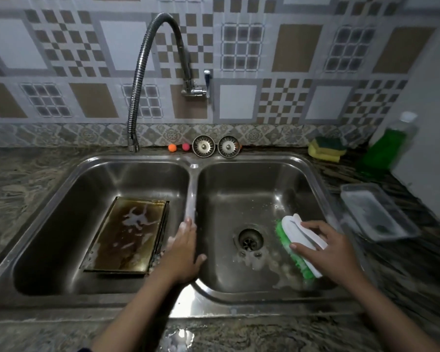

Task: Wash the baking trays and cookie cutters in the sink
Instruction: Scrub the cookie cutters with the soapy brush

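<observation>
Tray (127, 235), brown and soap-streaked, lies flat in our sink's (193, 308) left basin, its right edge near the divider, open steel to its left. Our left hand (186, 252) rests flat on that divider, fingers relaxed. Our right hand (328, 252) grips the scrub brush (297, 247) in the right basin beside the drain (250, 239).
</observation>
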Motion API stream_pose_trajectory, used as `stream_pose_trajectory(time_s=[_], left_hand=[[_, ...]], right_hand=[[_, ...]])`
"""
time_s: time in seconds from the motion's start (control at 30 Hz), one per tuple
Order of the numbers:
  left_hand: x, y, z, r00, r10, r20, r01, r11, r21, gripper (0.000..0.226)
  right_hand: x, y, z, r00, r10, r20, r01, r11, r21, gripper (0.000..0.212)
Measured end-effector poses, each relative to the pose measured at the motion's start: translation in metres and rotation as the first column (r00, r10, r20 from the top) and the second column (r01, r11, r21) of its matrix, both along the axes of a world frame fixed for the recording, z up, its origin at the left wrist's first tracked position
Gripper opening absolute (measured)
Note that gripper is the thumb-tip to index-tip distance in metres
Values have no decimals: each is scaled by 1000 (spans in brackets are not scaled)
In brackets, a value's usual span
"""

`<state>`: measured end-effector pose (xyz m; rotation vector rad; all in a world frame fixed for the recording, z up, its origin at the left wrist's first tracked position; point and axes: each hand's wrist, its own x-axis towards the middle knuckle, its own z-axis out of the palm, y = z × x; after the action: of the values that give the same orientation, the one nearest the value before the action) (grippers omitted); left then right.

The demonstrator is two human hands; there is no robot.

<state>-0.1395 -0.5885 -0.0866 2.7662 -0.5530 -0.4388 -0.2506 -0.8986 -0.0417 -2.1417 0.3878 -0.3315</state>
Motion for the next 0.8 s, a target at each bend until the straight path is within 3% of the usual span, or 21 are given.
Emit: stream_pose_trajectory(time_s=[0.37, 0.53, 0.67, 0.8], left_hand=[[-1, -1, -6, 998, -14, 56, 9, 996, 86, 79], [-2, -1, -2, 998, -17, 55, 9, 991, 134, 79], [-2, 0, 2, 999, -14, 50, 6, 985, 172, 78], [-4, 4, 14, 1000, 13, -26, -11, 997, 77, 74]], right_hand=[[-84, -89, 26, 957, -273, -101, 251, 950, -184, 47], [-112, -122, 8, 930, -328, -164, 275, 920, -280, 48], [-112, -123, -1, 927, -299, -225, 199, 903, -380, 56], [-110, -107, 7, 887, -395, -240, 159, 747, -645, 66]])
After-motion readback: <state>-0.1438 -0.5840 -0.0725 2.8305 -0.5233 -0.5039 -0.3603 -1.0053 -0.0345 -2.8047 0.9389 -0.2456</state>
